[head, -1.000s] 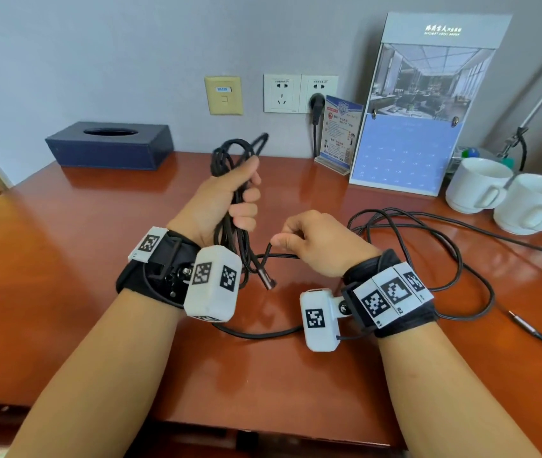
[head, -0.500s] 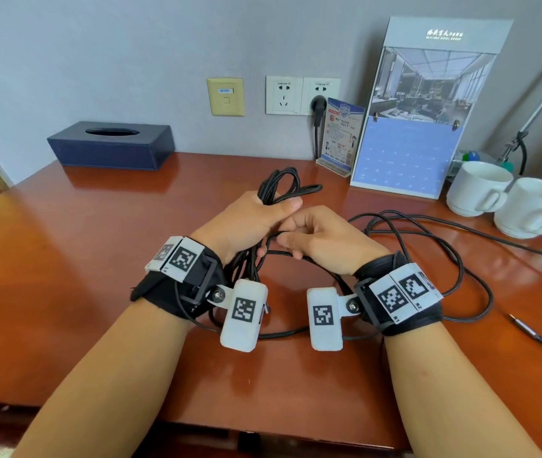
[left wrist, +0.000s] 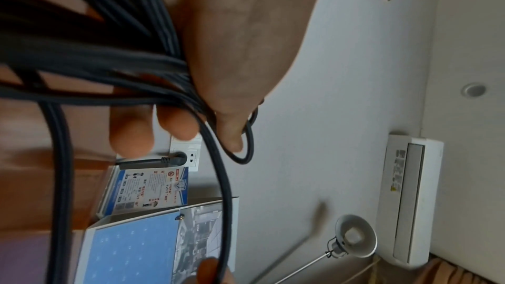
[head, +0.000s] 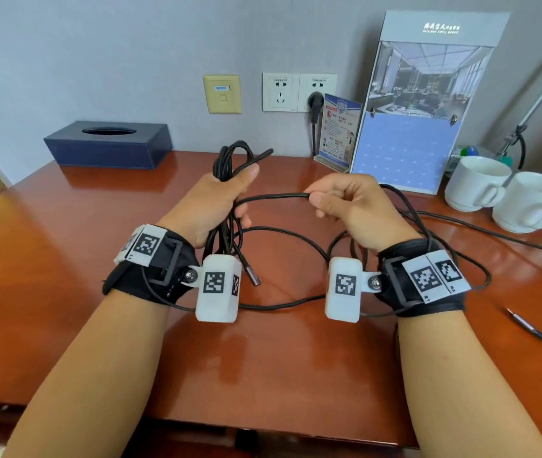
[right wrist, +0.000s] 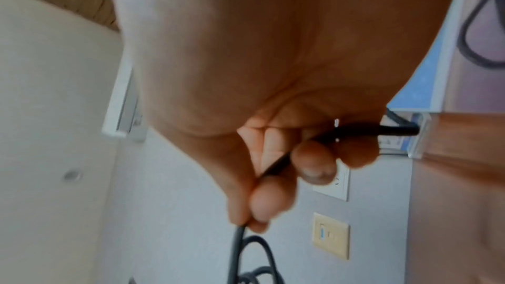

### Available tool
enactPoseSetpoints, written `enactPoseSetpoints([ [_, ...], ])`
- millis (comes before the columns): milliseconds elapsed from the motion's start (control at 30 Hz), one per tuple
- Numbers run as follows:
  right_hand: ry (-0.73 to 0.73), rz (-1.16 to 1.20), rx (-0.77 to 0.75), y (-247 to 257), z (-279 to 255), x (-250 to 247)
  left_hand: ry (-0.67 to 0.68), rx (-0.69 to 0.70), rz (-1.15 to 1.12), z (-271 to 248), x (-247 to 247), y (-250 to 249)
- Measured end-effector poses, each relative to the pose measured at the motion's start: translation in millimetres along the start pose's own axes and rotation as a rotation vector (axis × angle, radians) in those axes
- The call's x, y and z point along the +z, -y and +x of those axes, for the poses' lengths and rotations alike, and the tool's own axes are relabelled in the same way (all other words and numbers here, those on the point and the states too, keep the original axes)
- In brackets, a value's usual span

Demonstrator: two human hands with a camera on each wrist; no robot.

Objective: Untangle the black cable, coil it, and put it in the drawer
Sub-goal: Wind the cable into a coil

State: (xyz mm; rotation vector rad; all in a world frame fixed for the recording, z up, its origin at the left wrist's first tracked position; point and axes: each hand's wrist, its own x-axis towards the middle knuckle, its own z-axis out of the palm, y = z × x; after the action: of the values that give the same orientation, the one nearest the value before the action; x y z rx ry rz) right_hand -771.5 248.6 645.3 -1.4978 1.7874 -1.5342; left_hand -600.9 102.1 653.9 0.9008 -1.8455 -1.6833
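Mugs (head: pixel 507 193), calendar (head: pixel 408 150) behind cable (head: pixel 276 196); tissue box (head: pixel 107 143) left.

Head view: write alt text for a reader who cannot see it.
Over a wooden desk, the left hand grips a bundle of black cable loops while the right hand pinches one strand stretched between them. More cable lies loose on the desk beside two white mugs.

my head view is bright and even, soft glare on the worktop (head: pixel 64 259) near the tissue box (head: pixel 107 145); both wrist views are blurred, edges bent.
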Motion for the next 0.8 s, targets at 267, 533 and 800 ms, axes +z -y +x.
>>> enactPoseSetpoints([
  [267,-0.251,-0.163,0.015,-18,3,-8,0.313,0.038,0.112,-6,-17,-2],
  [533,-0.477,-0.175,-0.068,-19,13,21,0.399,0.025,-0.154,-10,0,-5],
  [800,-0.105,-0.048,-0.162,-9,4,44,0.228,-0.08,-0.658,0,5,-4],
])
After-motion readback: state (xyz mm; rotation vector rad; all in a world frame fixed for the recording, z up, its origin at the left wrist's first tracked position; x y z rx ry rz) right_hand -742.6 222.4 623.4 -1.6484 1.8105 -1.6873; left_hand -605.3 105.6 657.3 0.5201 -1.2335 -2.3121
